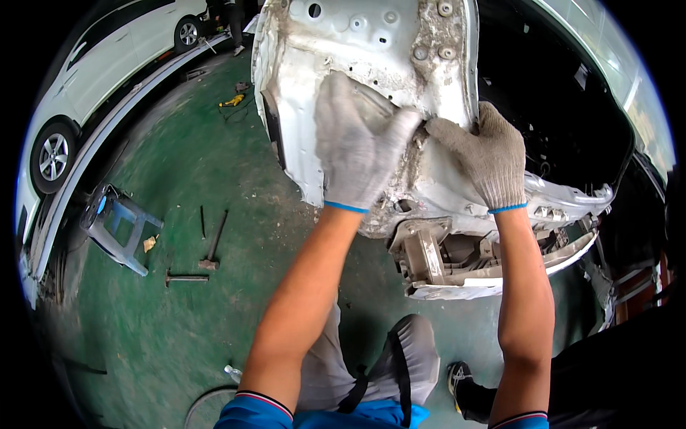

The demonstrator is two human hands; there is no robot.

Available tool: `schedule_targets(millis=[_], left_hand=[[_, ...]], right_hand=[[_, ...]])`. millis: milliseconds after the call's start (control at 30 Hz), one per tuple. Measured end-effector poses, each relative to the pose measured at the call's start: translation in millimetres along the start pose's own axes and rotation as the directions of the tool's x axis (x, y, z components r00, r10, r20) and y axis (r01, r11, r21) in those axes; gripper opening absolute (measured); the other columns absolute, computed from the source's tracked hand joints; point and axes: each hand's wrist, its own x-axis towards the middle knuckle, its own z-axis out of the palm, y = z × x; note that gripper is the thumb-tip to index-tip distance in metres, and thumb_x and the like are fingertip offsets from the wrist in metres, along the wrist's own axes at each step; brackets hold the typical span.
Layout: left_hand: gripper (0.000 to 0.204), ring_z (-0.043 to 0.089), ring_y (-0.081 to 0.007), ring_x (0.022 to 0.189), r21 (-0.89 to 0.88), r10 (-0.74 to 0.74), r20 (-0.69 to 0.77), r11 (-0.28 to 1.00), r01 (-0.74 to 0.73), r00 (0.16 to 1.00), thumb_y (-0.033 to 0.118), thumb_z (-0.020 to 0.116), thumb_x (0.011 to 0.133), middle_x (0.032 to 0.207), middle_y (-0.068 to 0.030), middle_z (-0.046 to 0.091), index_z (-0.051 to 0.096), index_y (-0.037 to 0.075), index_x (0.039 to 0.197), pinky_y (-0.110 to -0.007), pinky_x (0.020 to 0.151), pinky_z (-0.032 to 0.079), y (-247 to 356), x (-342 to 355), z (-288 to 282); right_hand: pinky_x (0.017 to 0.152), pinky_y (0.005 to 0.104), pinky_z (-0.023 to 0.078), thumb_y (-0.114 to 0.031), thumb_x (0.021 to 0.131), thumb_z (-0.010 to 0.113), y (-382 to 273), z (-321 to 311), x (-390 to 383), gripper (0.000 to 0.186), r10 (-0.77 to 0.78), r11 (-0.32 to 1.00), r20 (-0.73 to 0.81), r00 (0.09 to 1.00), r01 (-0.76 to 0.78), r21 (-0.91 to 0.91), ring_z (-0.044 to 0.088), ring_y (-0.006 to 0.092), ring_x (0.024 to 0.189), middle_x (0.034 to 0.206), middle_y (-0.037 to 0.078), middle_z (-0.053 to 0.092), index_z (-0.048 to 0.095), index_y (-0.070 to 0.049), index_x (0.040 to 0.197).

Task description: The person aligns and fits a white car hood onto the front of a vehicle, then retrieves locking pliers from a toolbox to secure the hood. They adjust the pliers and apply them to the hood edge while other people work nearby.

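Observation:
A dirty white metal car body panel [307,53] with bolts and holes rises in front of me, its lower part streaked with grime. My left hand [357,143], in a pale knit glove with a blue cuff, lies against it with fingers stretched upward and thumb out to the right; it is slightly blurred. My right hand [493,154], in a matching greyer glove, sits at the panel's right edge. Its thumb lies on the panel's face and its fingers bend over the edge, their tips hidden. The two thumbs nearly meet.
A bumper section [457,289] juts out below the panel. On the green floor lie two hammers [214,250] [187,278], a thin rod [202,222] and a yellow tool [232,101]. A plastic stool [125,229] and a white car [121,50] are at left. Another person's shoe [459,379] is beside me.

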Motion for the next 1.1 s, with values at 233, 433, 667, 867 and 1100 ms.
schedule_targets(millis=[233,433,667,867,1100], left_hand=[[0.113,0.031,-0.0501,0.152,-0.07,0.036,-0.062,0.997,-0.041,0.997,0.069,0.075,0.085,0.164,-0.0365,0.027,0.034,-0.005,0.16,-0.054,0.123,0.031,8.5,2.3,20.2],[0.116,0.03,-0.0531,0.151,-0.045,0.06,-0.13,0.997,-0.067,0.99,0.075,0.071,0.083,0.163,-0.038,0.026,0.034,-0.005,0.159,-0.055,0.123,0.032,3.6,5.9,33.9],[0.113,0.032,-0.0521,0.15,-0.012,0.078,-0.138,0.997,-0.08,0.987,0.073,0.071,0.085,0.163,-0.0367,0.029,0.037,-0.006,0.158,-0.056,0.124,0.029,0.2,-0.5,32.4],[0.114,0.031,-0.0558,0.149,0.068,0.077,-0.026,0.995,-0.076,0.997,0.072,0.066,0.09,0.159,-0.0436,0.028,0.029,-0.012,0.159,-0.054,0.124,0.028,12.1,1.8,18.7],[0.093,0.039,-0.0499,0.147,0.103,0.101,-0.089,0.991,-0.091,0.991,0.061,0.052,0.104,0.155,-0.0397,0.039,0.032,-0.014,0.156,-0.052,0.122,0.034,-4.0,14.1,0.2]], right_hand=[[0.067,0.0406,0.056,-0.06,0.073,0.087,-2.3,2.8,0.1,0.06,0.006,1.0,-0.031,1.0,-0.005,0.031,0.073,0.0323,0.068,0.073,0.016,0.073,0.07,-0.003,0.084],[0.067,0.0448,0.056,-0.06,0.074,0.085,-6.8,3.0,3.9,0.06,-0.033,0.994,-0.065,0.997,0.027,-0.103,0.072,0.0398,0.072,0.073,0.021,0.071,0.068,-0.003,0.085],[0.068,0.0429,0.057,-0.062,0.074,0.085,-11.6,2.4,-3.3,0.063,0.02,1.0,-0.051,0.998,-0.021,-0.018,0.074,0.0341,0.071,0.075,0.017,0.073,0.069,-0.003,0.088],[0.071,0.043,0.057,-0.064,0.075,0.083,-4.1,2.9,-3.1,0.064,0.013,0.999,-0.024,1.0,-0.014,-0.043,0.075,0.034,0.074,0.077,0.017,0.074,0.07,-0.003,0.089],[0.074,0.0441,0.057,-0.066,0.074,0.082,-4.1,-2.7,0.1,0.065,-0.002,0.999,-0.007,1.0,0.002,-0.039,0.075,0.0363,0.078,0.079,0.018,0.074,0.071,-0.005,0.092]])
